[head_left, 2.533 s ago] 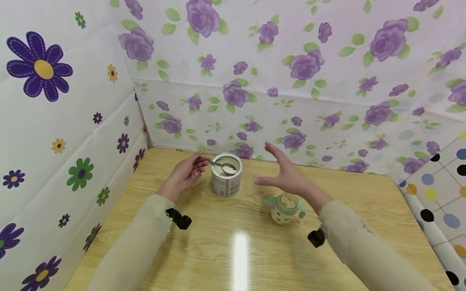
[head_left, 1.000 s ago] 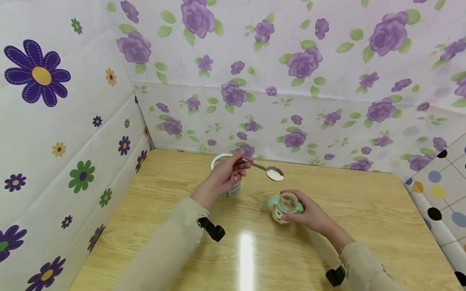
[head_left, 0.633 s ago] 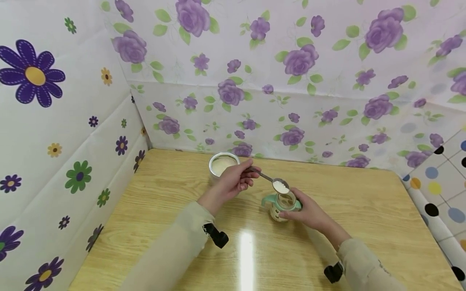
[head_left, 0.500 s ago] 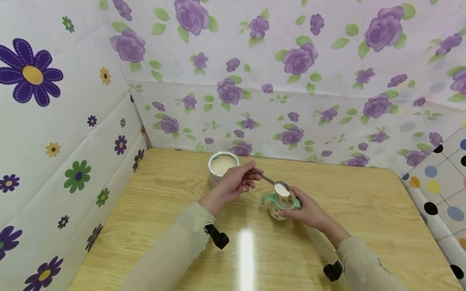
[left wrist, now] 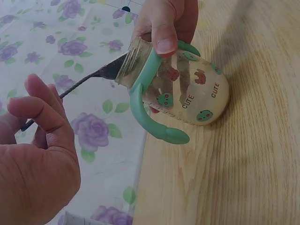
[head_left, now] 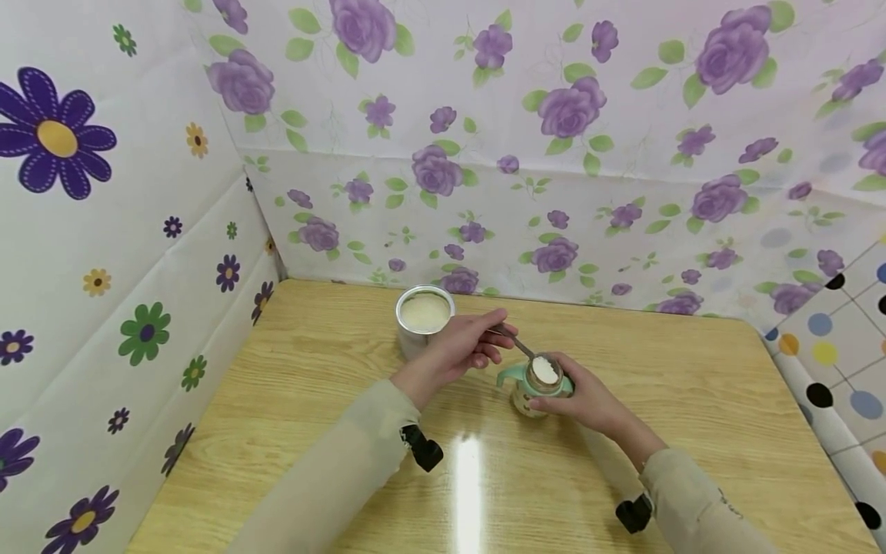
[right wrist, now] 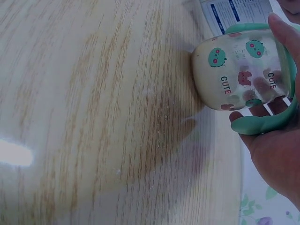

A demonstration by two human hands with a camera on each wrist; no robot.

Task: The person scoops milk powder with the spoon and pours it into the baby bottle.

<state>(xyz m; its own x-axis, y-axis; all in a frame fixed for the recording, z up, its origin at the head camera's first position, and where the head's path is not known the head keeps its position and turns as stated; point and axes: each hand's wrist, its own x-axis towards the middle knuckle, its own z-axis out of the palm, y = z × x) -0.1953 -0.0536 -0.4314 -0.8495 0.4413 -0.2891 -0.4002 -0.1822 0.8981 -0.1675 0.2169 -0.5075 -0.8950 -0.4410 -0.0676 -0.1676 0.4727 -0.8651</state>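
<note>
My left hand [head_left: 462,345] pinches the dark handle of a metal spoon [left wrist: 78,84]. White powder [head_left: 545,370] fills the spoon's bowl, which sits in the mouth of a clear baby bottle [left wrist: 197,89]. In the left wrist view the bowl's tip reaches inside the bottle's threaded neck. Green handles and small cartoon prints mark the bottle, and pale contents show in its lower part. My right hand [head_left: 584,396] grips the bottle around its upper body, thumb on the near side, as the right wrist view [right wrist: 243,70] also shows on the bottle. The bottle stands upright on the table.
Behind my left hand stands an open silver can [head_left: 407,338] of cream powder, partly covered by that hand. The wooden table [head_left: 332,362] meets a flower-print cloth wall [head_left: 623,254] at the back and a daisy-print one [head_left: 159,269] at the left. White specks dot the tabletop near the bottle.
My left hand has carried the loaded spoon from over the can rightward to the bottle, and its bowl has lowered into the mouth. My right hand has come down and taken hold of the bottle.
</note>
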